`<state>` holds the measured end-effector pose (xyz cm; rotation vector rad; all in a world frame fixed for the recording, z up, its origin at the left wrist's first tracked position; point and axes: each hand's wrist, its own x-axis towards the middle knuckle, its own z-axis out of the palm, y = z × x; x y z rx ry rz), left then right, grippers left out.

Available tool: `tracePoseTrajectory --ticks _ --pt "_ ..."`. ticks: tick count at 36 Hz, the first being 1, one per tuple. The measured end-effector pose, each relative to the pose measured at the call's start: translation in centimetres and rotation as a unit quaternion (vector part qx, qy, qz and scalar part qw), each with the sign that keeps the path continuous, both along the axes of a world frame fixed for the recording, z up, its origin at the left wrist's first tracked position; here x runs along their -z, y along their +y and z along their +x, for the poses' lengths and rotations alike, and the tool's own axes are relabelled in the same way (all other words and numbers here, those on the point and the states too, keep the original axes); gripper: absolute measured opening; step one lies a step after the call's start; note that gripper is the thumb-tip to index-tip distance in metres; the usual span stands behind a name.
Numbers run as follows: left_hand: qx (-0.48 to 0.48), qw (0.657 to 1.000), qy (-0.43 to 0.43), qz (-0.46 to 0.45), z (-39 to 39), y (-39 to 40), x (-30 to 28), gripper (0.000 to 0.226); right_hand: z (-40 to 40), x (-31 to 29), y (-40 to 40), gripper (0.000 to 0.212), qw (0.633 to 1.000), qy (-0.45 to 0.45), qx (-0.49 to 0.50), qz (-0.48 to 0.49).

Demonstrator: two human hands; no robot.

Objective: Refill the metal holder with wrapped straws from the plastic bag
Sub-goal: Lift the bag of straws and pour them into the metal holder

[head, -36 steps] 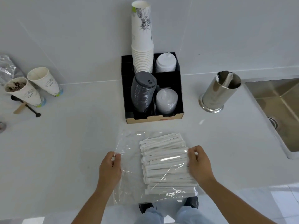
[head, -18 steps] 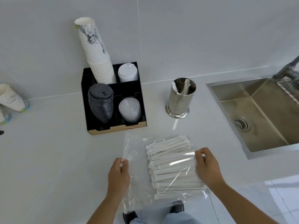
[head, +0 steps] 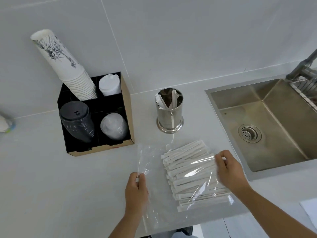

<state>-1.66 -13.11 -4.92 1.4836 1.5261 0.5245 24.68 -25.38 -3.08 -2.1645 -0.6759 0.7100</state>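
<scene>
A clear plastic bag [head: 154, 158] lies flat on the white counter near its front edge, with several white wrapped straws [head: 190, 170] stacked in its right half. My left hand [head: 136, 191] pinches the bag's left edge. My right hand [head: 229, 170] grips the bag's right side over the straw ends. The shiny metal holder [head: 169, 115] stands upright just behind the bag and holds two or three wrapped straws.
A black organiser box [head: 127, 107] with stacked paper cups [head: 68, 69], black lids and clear lids sits at the back left. A steel sink [head: 267, 124] with a drain is sunk into the counter at the right. A paper cup edge [head: 5, 124] shows at far left.
The view has swung to the right, so the organiser and holder sit further left in frame and the sink shows more. Both hands keep the same hold on the bag.
</scene>
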Motion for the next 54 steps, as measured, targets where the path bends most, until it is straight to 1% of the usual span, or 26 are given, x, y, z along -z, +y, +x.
tracePoseTrajectory --ticks 2,4,7,9,11,12,14,17,21,24,27,31,35,37,38,42,45,46,48,50,54 --pt "0.01 1.0 0.015 -0.003 0.5 -0.1 0.4 0.02 0.7 0.3 -0.2 0.02 1.0 0.004 0.002 -0.007" --pt "0.025 0.999 0.034 -0.015 0.7 0.0 0.7 0.027 1.1 0.6 -0.5 0.021 1.0 0.02 0.0 -0.014" --pt "0.036 0.997 0.049 -0.041 0.4 0.2 0.8 0.035 1.8 1.0 -0.9 0.016 0.998 0.034 -0.034 -0.043" --pt "0.047 0.996 0.055 -0.043 -0.2 0.5 0.6 0.031 2.2 1.1 -1.1 0.011 0.995 0.012 -0.061 -0.076" --pt "0.061 0.994 0.079 -0.044 -0.8 0.9 0.4 0.016 2.3 1.2 -1.3 0.026 0.99 -0.01 -0.081 -0.111" --pt "0.064 0.993 0.089 -0.046 -1.1 1.1 0.3 0.012 2.3 1.1 -1.3 0.035 0.989 -0.014 -0.082 -0.121" --pt "0.069 0.992 0.098 -0.038 -2.0 1.4 0.3 0.016 2.1 1.0 -1.5 0.046 0.989 -0.014 -0.079 -0.126" --pt "0.093 0.988 0.121 -0.031 -3.1 1.9 0.5 0.02 1.1 0.9 -2.0 0.055 0.986 -0.045 -0.09 -0.135" --pt "0.131 0.983 0.129 -0.027 -3.6 2.6 0.7 0.023 -1.1 1.1 -2.5 0.062 0.97 -0.169 -0.105 -0.142" --pt "0.153 0.981 0.116 -0.017 -3.5 3.3 0.6 0.023 -3.1 0.8 -1.5 0.067 0.961 -0.19 -0.123 -0.157" --pt "0.173 0.979 0.11 -0.011 -3.4 4.4 0.7 0.02 -6.3 0.9 0.2 0.062 0.96 -0.203 -0.147 -0.128" --pt "0.206 0.971 0.122 -0.011 -3.2 6.1 0.8 0.013 -10.5 1.5 2.8 0.062 0.949 -0.222 -0.201 -0.102" --pt "0.246 0.961 0.128 -0.009 -2.5 7.5 0.7 0.009 -12.4 1.8 6.0 0.059 0.942 -0.241 -0.215 -0.092" --pt "0.275 0.951 0.142 0.015 -2.2 8.3 0.7 0.008 -13.3 2.0 7.4 0.06 0.938 -0.248 -0.223 -0.099" --pt "0.3 0.94 0.159 0.036 -2.1 8.7 0.7 0.009 -13.8 2.2 8.0 0.059 0.935 -0.249 -0.228 -0.104" --pt "0.403 0.88 0.218 0.122 -1.4 10.1 0.4 0.023 -15.8 3.2 9.3 0.057 0.917 -0.277 -0.255 -0.134" --pt "0.452 0.85 0.226 0.152 -0.8 11.2 0.4 0.027 -17.0 4.1 9.5 0.055 0.914 -0.28 -0.257 -0.139" --pt "0.462 0.842 0.23 0.156 -0.7 11.5 0.4 0.028 -17.2 4.2 9.5 0.058 0.913 -0.279 -0.257 -0.148" --pt "0.475 0.832 0.236 0.163 -0.6 12.2 0.6 0.029 -17.6 4.5 9.3 0.065 0.907 -0.278 -0.269 -0.167" --pt "0.482 0.826 0.24 0.167 -0.6 12.6 0.8 0.028 -17.7 4.9 9.2 0.065 0.903 -0.278 -0.28 -0.17" --pt "0.485 0.824 0.237 0.17 -0.5 13.2 0.9 0.028 -17.5 5.4 9.1 0.062 0.908 -0.273 -0.272 -0.163"
